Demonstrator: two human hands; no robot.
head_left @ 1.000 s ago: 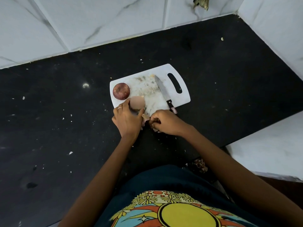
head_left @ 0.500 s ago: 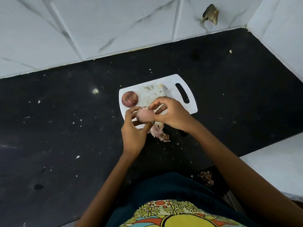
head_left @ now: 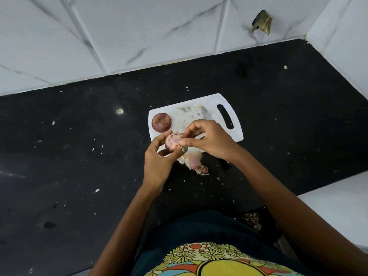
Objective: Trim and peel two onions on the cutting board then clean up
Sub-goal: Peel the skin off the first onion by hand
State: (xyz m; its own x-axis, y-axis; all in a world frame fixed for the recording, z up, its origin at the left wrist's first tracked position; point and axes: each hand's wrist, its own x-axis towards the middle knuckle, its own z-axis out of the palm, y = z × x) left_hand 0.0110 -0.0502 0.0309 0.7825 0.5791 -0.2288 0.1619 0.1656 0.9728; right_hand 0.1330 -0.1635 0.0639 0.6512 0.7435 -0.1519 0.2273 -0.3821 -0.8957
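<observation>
1. Head view: the left hand (head_left: 157,162) grips a pale onion (head_left: 172,143) above the near edge of the cutting board (head_left: 238,134).
2. The right hand (head_left: 209,139) pinches at its skin.
3. A second onion (head_left: 161,122) sits on the board's left end; peels (head_left: 194,161) lie on the counter (head_left: 79,156).

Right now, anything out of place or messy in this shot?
Yes. A pile of pink-white onion peel lies off the white plastic cutting board on the black countertop, which is littered with pale flecks. A chipped hole mars the white marble wall tile.
</observation>
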